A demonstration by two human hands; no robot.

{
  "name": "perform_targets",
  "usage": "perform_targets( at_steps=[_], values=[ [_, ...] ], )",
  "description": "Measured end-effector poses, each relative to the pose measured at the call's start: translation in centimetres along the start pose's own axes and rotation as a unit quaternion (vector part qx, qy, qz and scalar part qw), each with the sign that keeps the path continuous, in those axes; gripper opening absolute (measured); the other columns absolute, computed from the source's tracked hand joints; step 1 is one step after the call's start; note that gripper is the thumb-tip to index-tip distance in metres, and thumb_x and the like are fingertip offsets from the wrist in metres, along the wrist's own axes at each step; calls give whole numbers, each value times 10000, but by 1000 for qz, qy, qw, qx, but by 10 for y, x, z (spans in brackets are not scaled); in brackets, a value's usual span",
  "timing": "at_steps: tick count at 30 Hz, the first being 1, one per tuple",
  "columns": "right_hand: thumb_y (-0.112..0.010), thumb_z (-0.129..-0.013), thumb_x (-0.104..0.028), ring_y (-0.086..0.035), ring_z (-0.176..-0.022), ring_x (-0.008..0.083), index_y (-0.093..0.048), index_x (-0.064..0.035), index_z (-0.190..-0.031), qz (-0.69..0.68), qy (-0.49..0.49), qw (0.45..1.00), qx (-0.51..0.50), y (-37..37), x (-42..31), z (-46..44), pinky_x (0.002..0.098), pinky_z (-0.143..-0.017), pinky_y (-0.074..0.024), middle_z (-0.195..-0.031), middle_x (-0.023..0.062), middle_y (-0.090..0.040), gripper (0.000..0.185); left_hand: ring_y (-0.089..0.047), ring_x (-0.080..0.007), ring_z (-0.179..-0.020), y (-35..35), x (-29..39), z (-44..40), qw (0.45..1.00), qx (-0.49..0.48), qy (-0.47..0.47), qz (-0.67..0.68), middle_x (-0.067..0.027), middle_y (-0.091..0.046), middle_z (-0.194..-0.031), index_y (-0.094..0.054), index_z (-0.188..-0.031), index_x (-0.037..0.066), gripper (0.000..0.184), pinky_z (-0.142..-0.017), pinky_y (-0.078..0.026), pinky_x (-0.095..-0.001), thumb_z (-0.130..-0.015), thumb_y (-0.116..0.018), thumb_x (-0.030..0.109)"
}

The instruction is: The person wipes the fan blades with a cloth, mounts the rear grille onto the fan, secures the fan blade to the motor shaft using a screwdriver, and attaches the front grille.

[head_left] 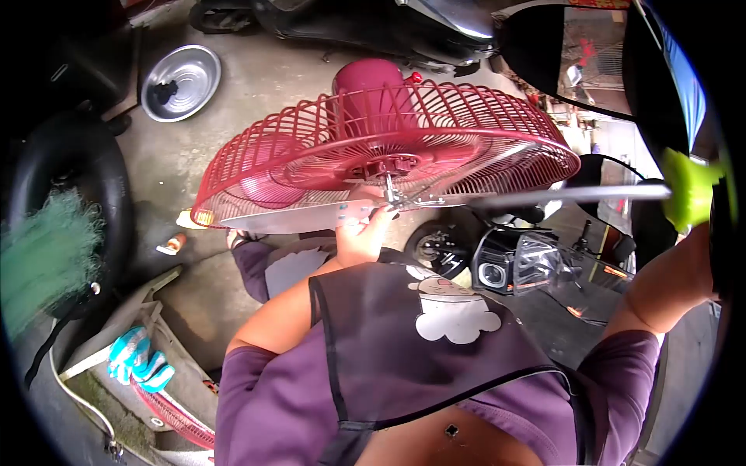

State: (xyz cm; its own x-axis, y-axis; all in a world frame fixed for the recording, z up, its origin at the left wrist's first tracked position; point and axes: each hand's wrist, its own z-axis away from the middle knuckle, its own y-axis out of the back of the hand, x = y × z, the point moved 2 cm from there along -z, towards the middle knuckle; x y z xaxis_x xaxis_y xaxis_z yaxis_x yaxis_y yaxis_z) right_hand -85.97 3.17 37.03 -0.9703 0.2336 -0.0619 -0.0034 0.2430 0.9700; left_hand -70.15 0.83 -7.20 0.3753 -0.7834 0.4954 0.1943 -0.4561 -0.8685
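Observation:
A large red fan cage (466, 137) with its motor housing (373, 93) stands in front of me, tilted. Metal fan blades radiate from a hub near the shaft (389, 186); one silvery blade (299, 219) points left, and a dark blade seen edge-on (575, 196) reaches right. My left hand (364, 239) is closed on the blades close to the hub, fingers by the shaft. At far right, my right hand (703, 237) is mostly hidden behind a bright green cloth-like piece (690, 190), closed around it at the right blade's outer end.
A metal basin (183, 81) with something dark inside lies on the floor. Parked motorbikes (365, 27) stand behind and right (505, 264). At left are a black inner tube (116, 179), green netting (58, 252) and a blue-striped cloth (140, 359) beside a red fan guard (175, 415).

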Motion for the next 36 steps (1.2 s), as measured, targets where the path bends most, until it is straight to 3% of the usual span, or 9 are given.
perform_targets(
  at_steps=[2,4,6,10,12,15,18,24,36],
  values=[
    [-668,-814,-527,-663,-905,185,-628,7,-1093,-18,-86,996,-7,8,-15,21,317,-798,-534,-1001,143,-697,604,-631,-179,-1001,-3,-1,-3,1000,3,-12,22,-117,-571,-1167,-581,-1030,15,184,-872,-509,-302,-900,-583,-115],
    [-689,-818,-438,-648,-960,205,-623,17,-1112,-36,-153,988,0,6,-34,45,333,-831,-522,-1050,153,-682,546,-607,-175,-866,-4,8,-9,993,-12,98,-58,-102,-565,-1011,-588,-930,17,124,-780,-542,-313,-903,-584,-104],
    [-710,-822,-350,-632,-1015,225,-619,28,-1131,-58,-214,975,14,-4,-50,65,348,-863,-510,-1099,163,-667,497,-603,-158,-846,-11,12,-8,997,3,72,14,-88,-591,-1005,-613,-962,0,106,-787,-534,-299,-915,-579,-89],
    [-772,-809,-260,-602,-1105,281,-615,38,-1152,-89,-315,945,7,-43,-67,92,375,-906,-493,-1149,203,-639,481,-604,-153,-864,17,8,-1,978,47,195,63,-86,-629,-1037,-620,-1070,5,143,-763,-516,-281,-931,-606,34],
    [-788,-774,-230,-622,-1036,285,-634,35,-1112,-45,-241,969,-39,-54,-63,87,364,-870,-502,-1116,194,-639,457,-607,-168,-865,30,0,3,963,36,261,55,-88,-628,-1079,-601,-1137,5,224,-758,-520,-290,-948,-612,125],
    [-799,-742,-193,-631,-913,257,-665,25,-1073,-16,-155,986,-51,-67,-57,81,320,-778,-514,-1043,153,-615,419,-565,-182,-903,30,2,2,977,32,186,97,-94,-593,-1112,-607,-1097,27,292,-725,-503,-365,-940,-643,270],
    [-801,-718,-187,-621,-865,232,-679,26,-1062,-49,-113,992,-38,-79,-55,79,300,-719,-521,-1012,133,-585,424,-588,-203,-1036,27,6,4,962,51,206,171,-59,-675,-1001,-641,-1082,56,192,-933,-406,-356,-907,-671,129],
    [-785,-703,-177,-622,-839,216,-684,37,-1071,-90,-83,992,-30,-94,-55,74,291,-659,-541,-1003,149,-577,437,-587,-219,-1036,9,10,7,963,82,196,167,-72,-669,-1033,-630,-1112,127,229,-934,-405,-391,-898,-691,181],
    [-786,-689,-192,-631,-851,233,-690,23,-1050,-40,-58,996,-62,-85,-54,65,305,-690,-531,-996,138,-617,432,-576,-216,-1047,2,8,5,964,105,175,168,-50,-669,-1041,-652,-1073,51,228,-933,-412,-381,-891,-703,177]
  ],
)
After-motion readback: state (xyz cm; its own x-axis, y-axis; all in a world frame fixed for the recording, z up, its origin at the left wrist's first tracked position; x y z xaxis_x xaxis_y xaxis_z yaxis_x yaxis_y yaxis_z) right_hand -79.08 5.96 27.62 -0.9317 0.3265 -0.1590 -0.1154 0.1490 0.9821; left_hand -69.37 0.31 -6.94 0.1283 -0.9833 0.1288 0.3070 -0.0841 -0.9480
